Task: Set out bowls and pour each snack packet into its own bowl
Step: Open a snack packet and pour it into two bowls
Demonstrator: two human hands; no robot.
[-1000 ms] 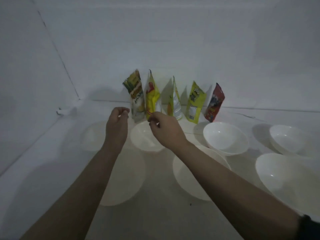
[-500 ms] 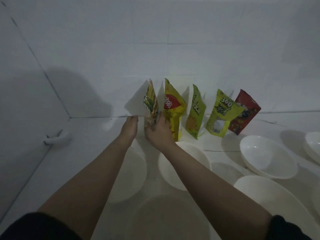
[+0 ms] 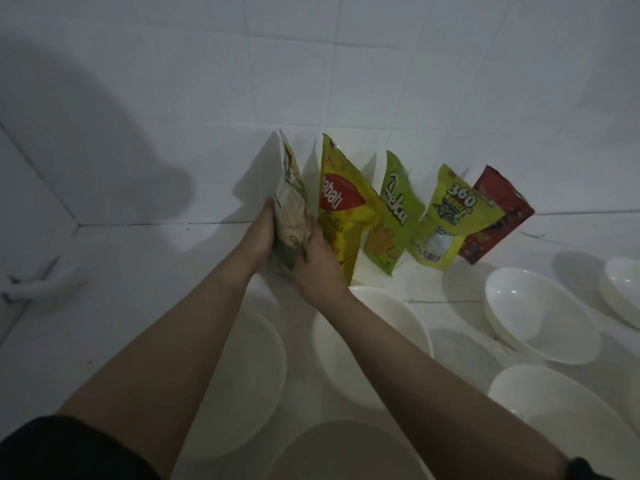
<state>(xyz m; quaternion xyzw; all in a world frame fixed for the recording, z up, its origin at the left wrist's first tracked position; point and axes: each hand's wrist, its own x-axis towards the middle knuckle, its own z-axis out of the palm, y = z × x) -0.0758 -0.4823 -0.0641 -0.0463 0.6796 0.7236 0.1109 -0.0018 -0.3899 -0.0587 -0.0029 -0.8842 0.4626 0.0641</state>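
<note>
left hand (image 3: 259, 233) + right hand (image 3: 316, 263): both grasping green-and-white foil snack packet (image 3: 290, 216) | pos: upright, leftmost in row, touching yellow foil packet (image 3: 341, 209) | why: likely two-sided grip to lift it | white plastic bowl (image 3: 391, 327) just in front of yellow packet, empty

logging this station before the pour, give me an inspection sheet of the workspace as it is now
surface: white tiled counter, dimly lit.
job's things: five snack packets along the wall; leftmost packet held, yellow packet, green packet, lime packet, red packet standing. White bowls in front, such as one at right, look empty.
clutter: white fitting at left.
grips: left hand and right hand clasp the leftmost packet.
cables: nothing seen.
surroundings: white tiled wall.
</note>
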